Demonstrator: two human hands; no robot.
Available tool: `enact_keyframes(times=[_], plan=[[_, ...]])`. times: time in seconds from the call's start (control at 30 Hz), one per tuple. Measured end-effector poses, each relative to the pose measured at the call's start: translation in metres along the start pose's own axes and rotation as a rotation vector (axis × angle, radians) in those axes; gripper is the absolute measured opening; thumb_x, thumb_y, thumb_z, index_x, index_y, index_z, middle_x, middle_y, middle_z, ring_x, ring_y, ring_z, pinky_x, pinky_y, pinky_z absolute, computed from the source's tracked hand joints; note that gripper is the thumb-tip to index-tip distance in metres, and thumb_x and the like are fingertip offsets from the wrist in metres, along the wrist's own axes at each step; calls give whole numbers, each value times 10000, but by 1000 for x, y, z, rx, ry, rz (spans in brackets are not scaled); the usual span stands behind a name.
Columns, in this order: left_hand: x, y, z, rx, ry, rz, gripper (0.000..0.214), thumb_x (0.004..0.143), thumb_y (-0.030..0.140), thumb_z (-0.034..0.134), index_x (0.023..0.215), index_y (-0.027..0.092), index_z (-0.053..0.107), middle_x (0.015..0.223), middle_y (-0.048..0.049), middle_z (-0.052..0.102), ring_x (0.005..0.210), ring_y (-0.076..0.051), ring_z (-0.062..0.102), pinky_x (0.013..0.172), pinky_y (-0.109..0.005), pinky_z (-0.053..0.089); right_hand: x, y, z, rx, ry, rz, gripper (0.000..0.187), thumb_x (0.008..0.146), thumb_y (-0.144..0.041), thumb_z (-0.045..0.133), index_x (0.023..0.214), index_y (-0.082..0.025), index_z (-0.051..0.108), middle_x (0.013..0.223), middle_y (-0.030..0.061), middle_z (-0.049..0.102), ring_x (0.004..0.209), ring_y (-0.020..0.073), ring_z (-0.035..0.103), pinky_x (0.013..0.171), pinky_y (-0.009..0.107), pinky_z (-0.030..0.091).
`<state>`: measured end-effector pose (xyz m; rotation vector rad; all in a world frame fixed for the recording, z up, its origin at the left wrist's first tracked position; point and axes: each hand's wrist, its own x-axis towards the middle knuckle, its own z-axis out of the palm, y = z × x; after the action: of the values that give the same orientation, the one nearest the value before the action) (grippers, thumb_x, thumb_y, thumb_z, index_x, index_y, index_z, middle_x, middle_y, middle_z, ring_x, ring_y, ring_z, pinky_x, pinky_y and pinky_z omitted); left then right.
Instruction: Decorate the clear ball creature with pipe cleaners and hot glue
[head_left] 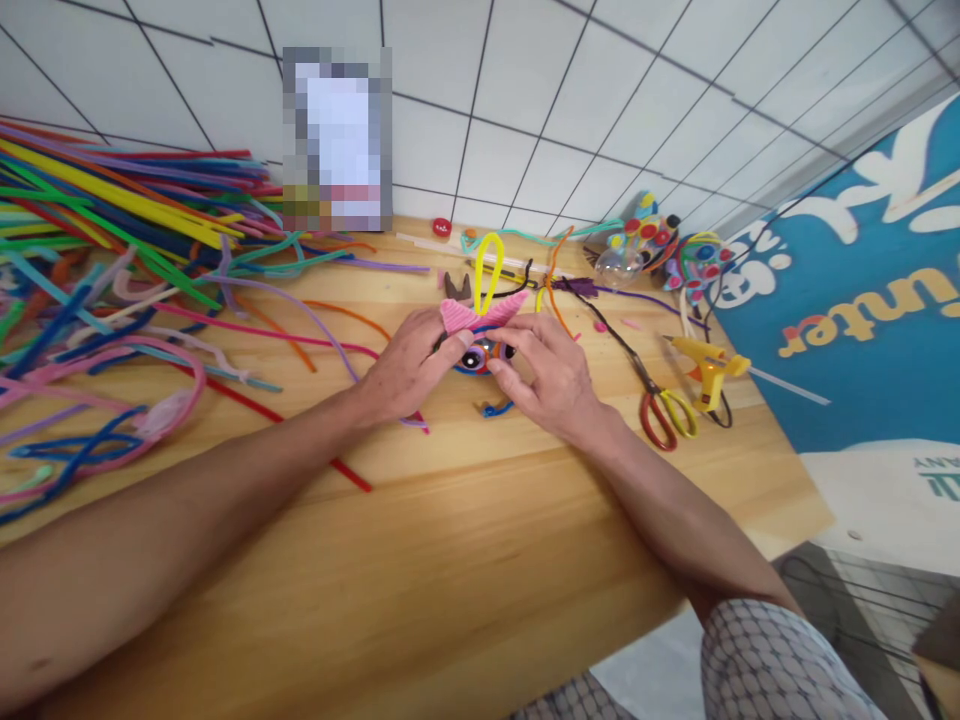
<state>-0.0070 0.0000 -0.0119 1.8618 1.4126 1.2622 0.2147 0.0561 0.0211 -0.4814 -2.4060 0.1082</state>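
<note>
Between my two hands sits a small pipe-cleaner figure point(472, 360) with a black-and-white eye, blue edging and pink pointed ears. A yellow pipe-cleaner loop point(490, 270) rises from its top. My left hand point(412, 365) grips the figure's left side, thumb across its front. On the other side my right hand point(546, 375) holds it with bent fingers at the top edge and thumb near the front. Part of the figure is hidden by the fingers. Just below it lies a short curled blue pipe cleaner point(495, 408) on the wooden table point(450, 560).
Many coloured pipe cleaners point(135, 200) are heaped at the left. To the right lie scissors point(664, 405) and a yellow glue gun point(709, 370). Decorated round ornaments point(694, 265) and a clear ball point(619, 265) stand at the back right, near the tiled wall point(525, 110).
</note>
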Motion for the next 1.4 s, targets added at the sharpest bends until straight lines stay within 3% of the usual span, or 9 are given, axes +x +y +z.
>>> enact_keyframes(times=[0.43,0.7,1.0,1.23,1.4], plan=[[0,2,-1,-2,10,-25,411,1069,533,512,1201,247,776,1240,-80,804,1192,-290,719,1119,-461,555,0,0,2,-7,4,-9,262,1049,-322,644,1298,-264,703,1211,110,755,1122,282,724,951,479,624],[-1,3,-2,-23,12,-20,455,1103,519,419,1204,253,774,1287,-83,792,1250,-296,702,1176,-478,519,-1,1,3,-7,27,-23,279,1055,-318,640,1317,-246,702,1203,124,756,1115,284,717,958,478,623],[1,5,-2,-8,-9,-32,436,1084,503,448,1209,233,766,1264,-104,796,1224,-312,702,1184,-516,520,-2,1,4,-32,18,-10,245,1056,-332,647,1264,-247,743,1157,118,746,1052,271,708,902,452,613],[-1,3,-2,-23,-7,-25,486,1095,543,434,1219,213,768,1320,-103,784,1284,-313,678,1204,-483,494,0,1,2,51,54,-4,338,1054,-304,664,1385,-237,655,1250,119,776,1149,276,734,994,469,617],[-1,4,-3,-60,6,-56,494,1084,576,468,1220,215,775,1281,-98,793,1231,-310,697,1159,-460,523,-1,1,2,86,50,47,364,1058,-329,650,1410,-249,610,1208,100,789,1094,263,750,956,463,630]])
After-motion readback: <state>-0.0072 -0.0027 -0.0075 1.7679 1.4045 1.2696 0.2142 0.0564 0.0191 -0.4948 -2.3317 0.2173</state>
